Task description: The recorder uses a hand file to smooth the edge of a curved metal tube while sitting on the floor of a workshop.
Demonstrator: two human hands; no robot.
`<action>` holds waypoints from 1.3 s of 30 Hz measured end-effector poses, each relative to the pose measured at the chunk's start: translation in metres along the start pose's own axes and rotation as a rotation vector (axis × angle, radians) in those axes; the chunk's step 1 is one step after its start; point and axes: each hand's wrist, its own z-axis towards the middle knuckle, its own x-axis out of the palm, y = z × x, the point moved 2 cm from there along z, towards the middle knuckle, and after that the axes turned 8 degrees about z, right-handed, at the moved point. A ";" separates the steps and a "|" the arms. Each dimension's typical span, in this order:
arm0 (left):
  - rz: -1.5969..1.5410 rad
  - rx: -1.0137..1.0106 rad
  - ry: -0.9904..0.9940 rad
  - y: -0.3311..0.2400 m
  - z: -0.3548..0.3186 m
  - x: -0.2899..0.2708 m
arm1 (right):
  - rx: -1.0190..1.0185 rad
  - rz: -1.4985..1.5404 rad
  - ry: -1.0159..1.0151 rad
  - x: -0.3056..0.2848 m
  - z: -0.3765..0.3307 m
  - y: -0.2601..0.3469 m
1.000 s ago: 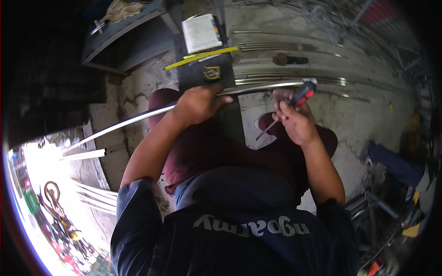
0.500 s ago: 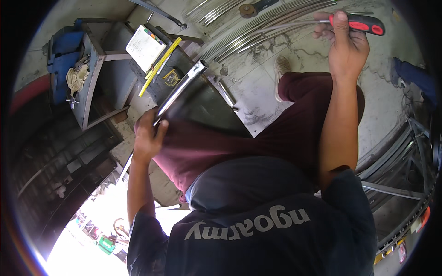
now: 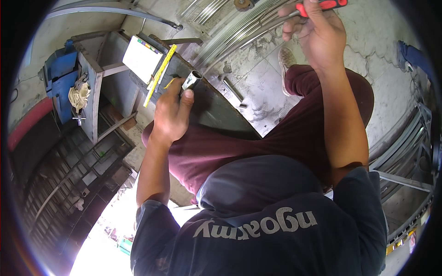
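Observation:
My left hand (image 3: 171, 115) is closed around a shiny metal tube, gripping it close to its open end (image 3: 192, 80). The tube's other end is hidden behind my hand and forearm. My right hand (image 3: 322, 43), raised at the far right, grips a file by its red-and-black handle (image 3: 326, 5). Its long grey blade (image 3: 271, 25) points left and stays apart from the tube. Beneath my left hand lies a dark flat bench top (image 3: 218, 108). On it, a yellow curved piece (image 3: 171, 83), seemingly part of a tape measure, is mostly covered by my fingers.
A white notepad (image 3: 142, 60) and a yellow ruler (image 3: 160, 76) lie on the bench's far left. A short tube piece (image 3: 233, 92) rests on the floor. Long metal rods (image 3: 225, 34) and a grinder (image 3: 242, 4) lie beyond. A blue container (image 3: 62, 89) stands left; metal stock (image 3: 400, 147) right.
My left hand has moved forward and right, now gripping close to the tube's end. My right hand has shifted forward and left with the file.

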 end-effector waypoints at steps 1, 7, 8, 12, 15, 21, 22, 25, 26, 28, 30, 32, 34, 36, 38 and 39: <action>0.021 -0.002 -0.012 0.002 0.000 0.000 | 0.010 -0.009 0.024 0.001 0.001 -0.005; -0.003 -0.038 -0.001 -0.004 0.002 0.002 | 0.095 -0.070 0.084 0.004 0.000 -0.034; -0.011 -0.055 0.023 -0.006 0.001 -0.001 | 0.135 -0.192 0.125 0.010 -0.002 -0.042; -0.016 0.069 -0.164 0.000 -0.002 0.006 | 0.245 -0.081 0.294 0.040 -0.019 -0.070; -0.126 -0.113 -0.117 0.002 -0.004 0.006 | 0.064 -0.122 0.120 0.012 0.021 -0.055; -0.062 -0.096 -0.210 0.012 -0.010 0.010 | 0.247 -0.034 0.358 0.037 -0.007 -0.082; -0.041 -0.073 -0.247 0.006 -0.007 0.008 | 0.153 -0.064 0.293 0.020 0.013 -0.072; -0.062 -0.088 -0.222 0.010 -0.001 0.010 | 0.191 -0.084 0.243 0.018 0.005 -0.078; -0.065 -0.081 -0.244 0.013 -0.003 0.013 | 0.218 -0.041 0.351 0.031 -0.016 -0.093; -0.061 -0.046 -0.269 0.014 -0.004 0.011 | 0.248 0.051 0.422 0.048 -0.031 -0.104; -0.036 -0.009 -0.289 0.012 -0.007 0.008 | 0.142 -0.071 0.312 0.034 0.003 -0.080; -0.055 -0.022 -0.244 0.008 -0.002 0.007 | 0.012 -0.093 0.240 0.012 0.026 -0.070; -0.083 -0.040 -0.179 0.008 0.002 0.008 | 0.123 -0.013 0.328 0.032 -0.010 -0.093; 0.035 -0.080 -0.171 0.002 0.000 0.007 | 0.219 -0.027 0.414 0.045 -0.032 -0.103; 0.079 -0.178 -0.121 -0.015 0.002 0.001 | 0.134 -0.092 0.339 0.031 0.002 -0.088; 0.086 -0.174 -0.112 -0.013 0.003 0.000 | 0.074 -0.149 0.259 0.022 0.016 -0.077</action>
